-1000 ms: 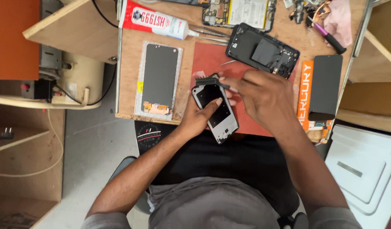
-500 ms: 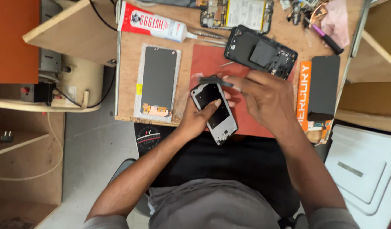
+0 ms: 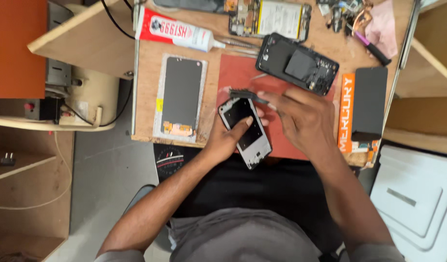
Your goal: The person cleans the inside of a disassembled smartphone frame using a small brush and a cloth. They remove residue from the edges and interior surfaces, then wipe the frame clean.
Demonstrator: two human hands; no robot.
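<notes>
My left hand (image 3: pixel 228 140) grips a silver phone frame (image 3: pixel 247 130) from below, thumb lying across its dark inner face, tilted over the red work mat (image 3: pixel 238 73). My right hand (image 3: pixel 301 119) hovers just right of the frame's top end and pinches a thin dark tool or part (image 3: pixel 245 93) that reaches to the frame's upper edge. Both hands are over the desk's front edge.
A display panel (image 3: pixel 181 97) lies left of the mat on the wooden desk. A red-and-white glue tube (image 3: pixel 172 31) is at the back left, an opened phone back (image 3: pixel 297 64) behind the mat, a dark screen (image 3: pixel 370 103) on the right, small parts at the back.
The right hand has drawn back a little to the right, uncovering more of the frame's top end; the dark piece in its fingers now shows. The left hand holds steady.
</notes>
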